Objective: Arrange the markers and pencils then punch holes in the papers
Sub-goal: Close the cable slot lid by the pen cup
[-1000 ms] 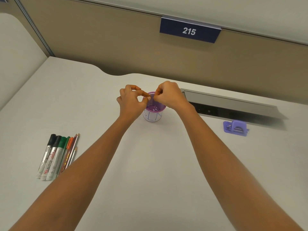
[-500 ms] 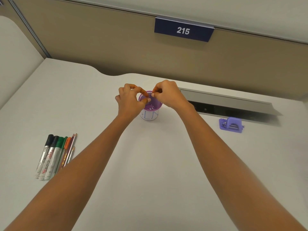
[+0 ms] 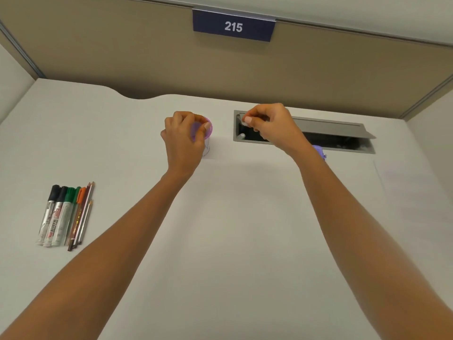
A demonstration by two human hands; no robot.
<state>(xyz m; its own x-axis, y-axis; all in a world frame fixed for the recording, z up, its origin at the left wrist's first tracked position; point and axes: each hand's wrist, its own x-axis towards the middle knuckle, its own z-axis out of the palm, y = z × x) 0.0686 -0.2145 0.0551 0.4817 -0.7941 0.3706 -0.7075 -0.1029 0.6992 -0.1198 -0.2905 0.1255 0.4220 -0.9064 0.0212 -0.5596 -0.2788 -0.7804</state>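
**At the purple cup: left grips, right pinches**

Your left hand wraps its fingers around the purple cup on the surface, hiding its contents. Right of the cup, your right hand pinches a small white scrap over the open cable tray. Markers and pencils lie well left of the cup, side by side.

— What carries everything here?

— A pale grey desk, with a scooped notch in its far edge and a long cable hatch set into it, lid tilted up.

— And lying on it?

— At the left, markers and pencils side by side in a neat row, caps pointing away. Near the middle stands a small purple-rimmed cup. Just beside the hatch's near edge sits a small purple object, mostly hidden behind a forearm.
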